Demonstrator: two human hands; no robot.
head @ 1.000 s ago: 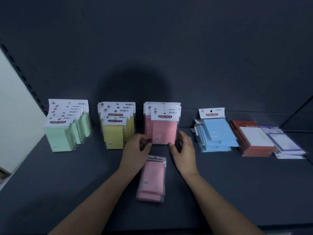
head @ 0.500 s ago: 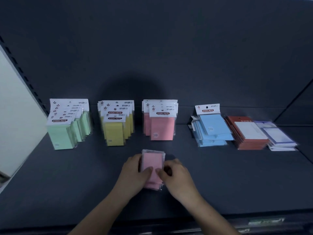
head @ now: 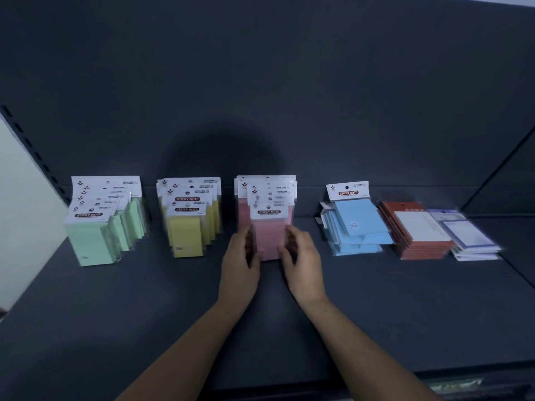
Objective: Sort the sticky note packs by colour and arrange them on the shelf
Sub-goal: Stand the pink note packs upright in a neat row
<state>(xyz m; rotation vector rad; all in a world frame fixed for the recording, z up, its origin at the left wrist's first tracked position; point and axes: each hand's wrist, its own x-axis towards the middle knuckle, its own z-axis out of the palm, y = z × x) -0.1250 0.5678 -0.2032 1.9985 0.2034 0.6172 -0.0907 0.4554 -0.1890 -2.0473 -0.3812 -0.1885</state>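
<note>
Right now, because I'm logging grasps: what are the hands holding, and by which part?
The front pink pack, upright, gripped by its two side edges: left hand on the left edge, right hand on the right.

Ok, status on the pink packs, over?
Left hand and right hand grip front pink pack, upright at front of pink row. Green packs, yellow packs standing in rows. Blue packs lying heaped. No obstruction seen.

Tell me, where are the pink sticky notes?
In the head view, the pink plastic-wrapped sticky note packs stand upright between the yellow sticky note packs on the left and the blue sticky note packs on the right.
</note>
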